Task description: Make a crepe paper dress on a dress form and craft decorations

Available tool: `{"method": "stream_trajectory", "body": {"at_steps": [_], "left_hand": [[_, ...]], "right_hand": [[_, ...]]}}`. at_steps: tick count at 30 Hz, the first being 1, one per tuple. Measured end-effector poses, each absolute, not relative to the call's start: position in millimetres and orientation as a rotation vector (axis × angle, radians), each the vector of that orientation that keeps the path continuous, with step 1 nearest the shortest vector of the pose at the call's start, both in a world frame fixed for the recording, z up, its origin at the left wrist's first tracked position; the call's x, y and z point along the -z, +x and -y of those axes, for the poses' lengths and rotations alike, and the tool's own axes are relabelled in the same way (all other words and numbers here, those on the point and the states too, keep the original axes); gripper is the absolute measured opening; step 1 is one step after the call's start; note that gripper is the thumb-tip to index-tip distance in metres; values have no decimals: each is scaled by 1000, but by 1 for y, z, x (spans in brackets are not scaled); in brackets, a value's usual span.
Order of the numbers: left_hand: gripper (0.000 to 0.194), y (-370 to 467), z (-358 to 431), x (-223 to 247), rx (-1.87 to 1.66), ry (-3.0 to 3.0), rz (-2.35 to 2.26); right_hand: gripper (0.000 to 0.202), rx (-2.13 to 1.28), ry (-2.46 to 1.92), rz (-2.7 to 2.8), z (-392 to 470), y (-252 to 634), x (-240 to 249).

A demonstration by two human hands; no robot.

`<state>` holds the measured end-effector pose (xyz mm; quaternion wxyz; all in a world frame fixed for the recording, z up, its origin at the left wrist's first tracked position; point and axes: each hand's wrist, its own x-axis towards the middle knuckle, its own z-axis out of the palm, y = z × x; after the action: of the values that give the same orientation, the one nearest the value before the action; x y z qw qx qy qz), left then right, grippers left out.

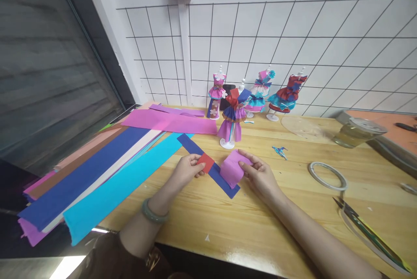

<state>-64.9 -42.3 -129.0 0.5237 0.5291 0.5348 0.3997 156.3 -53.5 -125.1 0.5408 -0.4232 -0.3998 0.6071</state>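
My left hand pinches a small red paper square between thumb and fingers. In my right hand is a larger purple paper piece, held by its right edge. A dark blue strip runs diagonally beneath both pieces; whether a hand also touches it cannot be told. Just beyond my hands stands a small dress form in red, blue and purple paper.
Long coloured paper strips cover the left. Three more dressed forms stand at the back, one in red and blue. At the right lie a tape roll, scissors and a lidded cup. Ribbon scraps lie mid-table.
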Motion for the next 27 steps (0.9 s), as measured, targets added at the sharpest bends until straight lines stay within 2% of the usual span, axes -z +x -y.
{"method": "stream_trajectory", "body": {"at_steps": [5,9,13,16,19,21,24,27], "left_hand": [[41,-67,42,135,-929,1811,-1653],[48,-70,44,137,-802,2192,-1842],[54,-73,44,140,-788,2256,-1914],[57,-73,43,138,-915,2239,-1922],[43,-67,46,129,-1154,2189,-1748],[32,-61,51,122,-1213,2092,-1471],[25,-51,60,113,-1023,1914,-1070],[23,-44,64,114,-912,1714,-950]], "right_hand": [[51,-1471,-979,973,56,158,120],[51,-1489,-988,988,57,157,118],[51,-1509,-975,988,57,157,118],[53,-1506,-978,1022,57,156,118],[56,-1507,-966,1069,59,154,115],[58,-1507,-953,1110,62,151,113],[55,-1486,-953,1191,66,146,111],[54,-1475,-964,1254,68,143,111]]}}
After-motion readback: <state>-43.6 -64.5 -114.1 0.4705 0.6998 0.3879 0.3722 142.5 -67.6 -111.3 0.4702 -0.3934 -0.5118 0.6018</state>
